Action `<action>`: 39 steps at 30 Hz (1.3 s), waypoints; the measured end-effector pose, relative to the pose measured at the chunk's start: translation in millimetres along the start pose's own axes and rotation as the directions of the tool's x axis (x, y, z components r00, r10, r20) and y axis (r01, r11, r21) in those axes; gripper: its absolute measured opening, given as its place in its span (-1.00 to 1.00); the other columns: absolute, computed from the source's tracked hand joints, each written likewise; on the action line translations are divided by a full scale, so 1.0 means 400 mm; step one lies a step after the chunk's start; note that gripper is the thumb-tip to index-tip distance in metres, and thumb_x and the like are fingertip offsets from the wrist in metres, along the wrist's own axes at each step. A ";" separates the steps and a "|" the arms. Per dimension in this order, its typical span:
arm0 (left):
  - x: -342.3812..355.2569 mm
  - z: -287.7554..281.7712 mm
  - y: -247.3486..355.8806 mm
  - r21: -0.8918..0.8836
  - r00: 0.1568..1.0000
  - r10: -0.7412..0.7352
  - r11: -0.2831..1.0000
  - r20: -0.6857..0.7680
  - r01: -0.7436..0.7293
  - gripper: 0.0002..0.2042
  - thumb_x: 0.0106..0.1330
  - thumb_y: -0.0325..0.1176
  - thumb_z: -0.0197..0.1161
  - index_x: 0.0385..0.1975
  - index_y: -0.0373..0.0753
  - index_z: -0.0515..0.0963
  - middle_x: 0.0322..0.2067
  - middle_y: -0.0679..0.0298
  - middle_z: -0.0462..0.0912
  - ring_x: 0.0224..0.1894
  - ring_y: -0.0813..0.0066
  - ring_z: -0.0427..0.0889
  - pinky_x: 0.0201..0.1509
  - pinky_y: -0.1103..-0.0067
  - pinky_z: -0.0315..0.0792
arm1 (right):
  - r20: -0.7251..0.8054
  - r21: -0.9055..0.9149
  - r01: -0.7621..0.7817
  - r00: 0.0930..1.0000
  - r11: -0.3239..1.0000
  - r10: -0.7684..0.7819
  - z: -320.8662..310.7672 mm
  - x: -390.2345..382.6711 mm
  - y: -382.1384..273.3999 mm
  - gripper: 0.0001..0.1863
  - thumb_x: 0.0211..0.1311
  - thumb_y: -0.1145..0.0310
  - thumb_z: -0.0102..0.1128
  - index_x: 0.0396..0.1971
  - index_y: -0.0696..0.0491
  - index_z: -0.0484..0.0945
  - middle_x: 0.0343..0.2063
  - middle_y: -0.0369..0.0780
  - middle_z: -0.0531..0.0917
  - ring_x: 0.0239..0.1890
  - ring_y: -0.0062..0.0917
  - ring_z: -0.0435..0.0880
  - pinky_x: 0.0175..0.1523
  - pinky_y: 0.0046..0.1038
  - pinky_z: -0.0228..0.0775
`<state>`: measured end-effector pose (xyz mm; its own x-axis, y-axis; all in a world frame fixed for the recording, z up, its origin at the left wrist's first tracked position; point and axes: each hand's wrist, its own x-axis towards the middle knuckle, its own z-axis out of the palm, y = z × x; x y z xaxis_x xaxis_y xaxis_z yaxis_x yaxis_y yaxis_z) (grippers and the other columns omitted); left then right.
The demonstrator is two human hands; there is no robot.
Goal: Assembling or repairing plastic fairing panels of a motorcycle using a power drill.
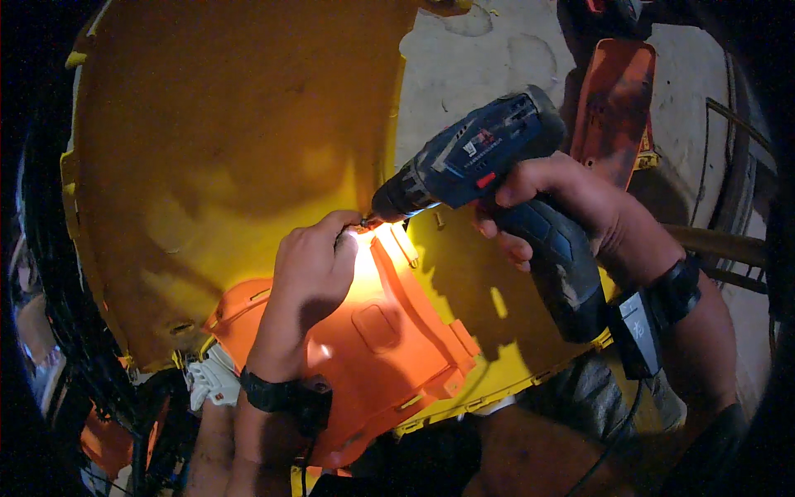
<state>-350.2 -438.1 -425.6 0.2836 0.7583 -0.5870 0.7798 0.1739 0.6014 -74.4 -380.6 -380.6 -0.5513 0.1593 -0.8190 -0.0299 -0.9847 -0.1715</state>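
My right hand (pixel 571 203) is wrapped round the grip of a dark blue cordless drill (pixel 484 149), which points down to the left with its work light on. Close to the tip of the drill, my left hand (pixel 319 257) pinches with thumb and forefinger at the upper end of an orange plastic panel (pixel 381 331). A tiny dark piece shows at these fingertips, but I cannot make out what it is. The orange panel has slots and a raised outline, and lies over a large yellow panel (pixel 248 124). Glare hides part of the contact spot.
Another orange part (pixel 613 103) rests at the upper right on the grey floor (pixel 497 54). A white ribbed piece (pixel 214 377) sits by my left forearm. Black straps circle both wrists, and a cable hangs from the small box (pixel 636 335) at my right wrist.
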 end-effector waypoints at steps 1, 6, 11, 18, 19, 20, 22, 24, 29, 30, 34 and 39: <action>-0.001 0.000 -0.003 0.008 1.000 0.010 1.000 -0.003 -0.010 -0.74 0.22 -0.30 0.00 -0.20 -0.27 0.51 -0.38 -0.07 0.60 -0.28 -0.08 0.55 -0.16 0.21 0.38 | 0.018 0.005 0.012 1.000 1.000 -0.013 -0.008 0.002 0.007 -0.62 -0.02 0.32 0.02 -0.22 0.26 0.41 -0.45 -0.11 0.54 -0.66 -0.49 0.47 -0.51 -0.42 0.42; 0.002 -0.001 0.024 0.113 0.998 -0.053 0.992 0.030 0.049 -0.75 0.21 -0.27 0.05 -0.21 -0.24 0.52 -0.43 -0.05 0.60 -0.31 -0.07 0.56 -0.21 0.20 0.39 | -0.030 -0.018 0.038 0.999 0.999 -0.039 -0.013 -0.008 0.015 -0.58 -0.04 0.31 0.00 -0.19 0.28 0.40 -0.43 -0.11 0.53 -0.67 -0.49 0.46 -0.52 -0.43 0.42; 0.014 0.027 0.026 0.283 0.998 0.015 0.959 -0.062 0.003 -0.79 0.20 -0.25 0.10 -0.26 -0.20 0.51 -0.53 -0.03 0.59 -0.39 -0.07 0.57 -0.28 0.16 0.40 | -0.017 -0.009 0.128 0.992 0.992 -0.128 -0.005 -0.014 0.017 -0.54 -0.06 0.31 0.01 -0.15 0.30 0.41 -0.41 -0.06 0.57 -0.68 -0.49 0.48 -0.54 -0.44 0.43; 0.006 0.017 0.042 0.384 0.993 0.003 0.922 -0.119 0.044 -0.83 0.19 -0.26 0.12 -0.39 -0.23 0.45 -0.61 -0.01 0.57 -0.51 -0.03 0.58 -0.42 0.19 0.43 | 0.021 -0.085 0.167 0.986 0.982 -0.166 0.005 -0.014 0.002 -0.53 -0.08 0.30 0.01 -0.18 0.33 0.42 -0.42 -0.05 0.58 -0.67 -0.47 0.51 -0.54 -0.45 0.44; 0.013 0.029 0.038 0.384 0.993 0.003 0.922 -0.116 0.042 -0.82 0.20 -0.25 0.12 -0.39 -0.23 0.44 -0.61 -0.01 0.57 -0.51 -0.02 0.58 -0.41 0.19 0.43 | 0.009 -0.075 0.172 0.985 0.982 -0.172 0.006 -0.013 0.003 -0.53 -0.08 0.30 0.01 -0.18 0.34 0.42 -0.43 -0.05 0.58 -0.67 -0.47 0.51 -0.54 -0.46 0.44; 0.018 0.040 0.035 0.385 0.993 0.003 0.922 -0.114 0.041 -0.82 0.21 -0.24 0.11 -0.40 -0.23 0.44 -0.62 -0.01 0.57 -0.51 -0.02 0.58 -0.41 0.19 0.43 | -0.002 -0.066 0.178 0.984 0.982 -0.178 0.006 -0.015 0.003 -0.53 -0.08 0.30 0.01 -0.18 0.34 0.42 -0.43 -0.05 0.58 -0.67 -0.47 0.51 -0.54 -0.47 0.43; 0.023 0.053 0.035 0.338 0.986 0.014 0.940 -0.163 0.042 -0.82 0.20 -0.25 0.11 -0.42 -0.25 0.44 -0.60 -0.04 0.57 -0.50 -0.01 0.59 -0.41 0.21 0.44 | -0.048 -0.091 0.173 0.983 0.981 -0.178 0.011 -0.031 -0.004 -0.54 -0.07 0.27 0.01 -0.21 0.32 0.43 -0.44 -0.08 0.58 -0.68 -0.50 0.49 -0.54 -0.51 0.40; 0.023 0.048 0.033 0.156 0.972 0.036 0.988 -0.233 0.001 -0.84 0.20 -0.28 0.09 -0.45 -0.25 0.43 -0.63 -0.02 0.55 -0.56 0.04 0.56 -0.47 0.26 0.41 | -0.100 -0.102 0.219 0.968 0.970 -0.229 0.031 -0.064 -0.019 -0.55 -0.06 0.27 0.02 -0.19 0.29 0.43 -0.43 -0.10 0.59 -0.67 -0.52 0.50 -0.53 -0.52 0.41; 0.000 -0.038 0.001 -0.914 0.952 -0.146 0.271 0.270 0.301 -0.82 0.20 -0.32 -0.06 -0.57 -0.25 0.37 -0.80 0.24 0.33 -0.78 0.38 0.27 -0.70 0.54 0.17 | -0.187 -0.003 0.409 0.896 0.913 -0.402 0.016 -0.154 -0.012 -0.50 -0.05 0.28 0.06 -0.08 0.25 0.39 -0.37 -0.10 0.61 -0.65 -0.50 0.53 -0.48 -0.48 0.45; -0.009 -0.040 -0.004 -0.967 0.972 -0.029 0.096 0.235 0.237 -0.76 0.22 -0.28 -0.13 -0.62 -0.24 0.33 -0.81 0.37 0.17 -0.77 0.58 0.10 -0.73 0.65 0.00 | -0.254 -0.054 0.435 0.865 0.899 -0.434 0.028 -0.173 -0.008 -0.47 -0.05 0.27 0.04 -0.04 0.24 0.35 -0.34 -0.11 0.60 -0.62 -0.50 0.53 -0.46 -0.46 0.46; -0.040 -0.078 0.006 -0.980 0.984 0.035 -0.091 0.174 0.176 -0.67 0.26 -0.21 -0.13 -0.70 -0.24 0.31 -0.80 0.36 0.21 -0.77 0.62 0.15 -0.75 0.66 0.02 | -0.474 -0.304 0.422 0.710 0.854 -0.520 0.016 -0.197 0.004 -0.61 -0.05 0.23 0.06 -0.23 0.17 0.42 -0.47 -0.25 0.55 -0.61 -0.59 0.48 -0.43 -0.57 0.38; -0.068 -0.109 0.035 -0.907 0.960 0.032 0.339 0.278 0.251 -0.60 0.36 -0.19 -0.07 -0.73 -0.23 0.37 -0.73 0.36 0.34 -0.70 0.67 0.27 -0.72 0.67 0.09 | -0.281 -0.775 0.482 0.318 0.410 -0.905 -0.058 -0.142 0.028 -0.24 -0.20 0.54 0.16 0.17 0.01 0.21 -0.28 -0.16 0.58 -0.35 -0.42 0.59 -0.22 -0.40 0.49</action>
<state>-371.3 -428.8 -377.5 0.4526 0.5589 -0.6948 -0.1708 0.8191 0.5477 -24.2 -399.1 -348.8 0.0863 0.9620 -0.2591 0.3680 -0.2724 -0.8890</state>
